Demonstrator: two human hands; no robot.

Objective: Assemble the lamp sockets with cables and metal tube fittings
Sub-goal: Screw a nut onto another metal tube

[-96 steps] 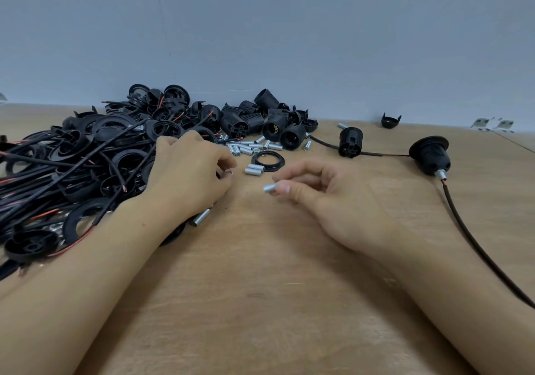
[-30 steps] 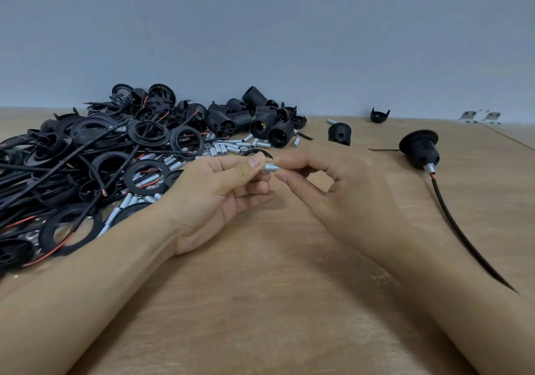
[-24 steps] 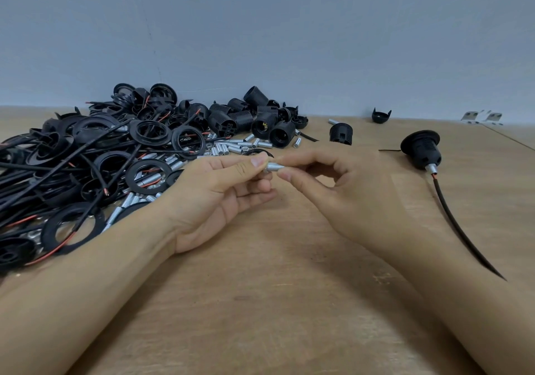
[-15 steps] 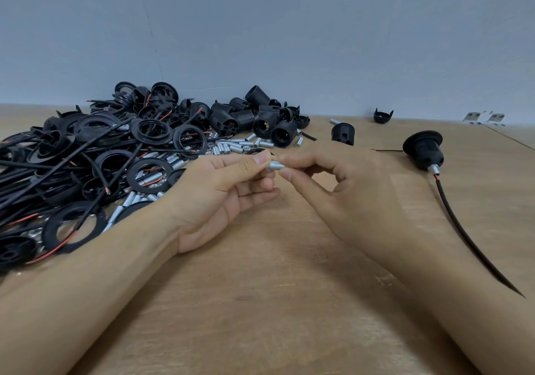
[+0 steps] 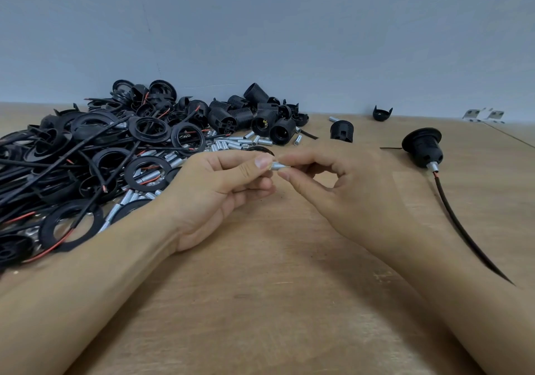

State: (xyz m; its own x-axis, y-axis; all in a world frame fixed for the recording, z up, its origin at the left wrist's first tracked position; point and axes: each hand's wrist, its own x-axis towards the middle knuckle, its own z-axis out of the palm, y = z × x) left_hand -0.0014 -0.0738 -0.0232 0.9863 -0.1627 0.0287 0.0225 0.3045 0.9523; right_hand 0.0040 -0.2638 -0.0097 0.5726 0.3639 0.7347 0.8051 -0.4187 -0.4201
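Note:
A small silver metal tube fitting [image 5: 278, 166] is held just above the wooden table [image 5: 260, 302], between both hands. My left hand [image 5: 223, 192] pinches its left end with thumb and forefinger; whatever else that hand holds is hidden by the fingers. My right hand [image 5: 344, 192] pinches the tube's right end between thumb and forefinger. An assembled black lamp socket [image 5: 423, 146] with a metal tube and a black cable [image 5: 460, 230] lies at the right. A pile of black sockets [image 5: 260, 118], rings [image 5: 146, 169] and cables [image 5: 58, 160] fills the left.
Several loose silver tubes [image 5: 237, 143] lie scattered between the pile and my hands. A lone socket body [image 5: 341, 131] and a small black cap [image 5: 382, 113] sit further back. Two metal brackets [image 5: 483, 115] lie at the far right by the grey wall.
Since 3.2 s ago my left hand left the pile and met my right hand over the table; both now pinch the tube. Over the last second they barely moved.

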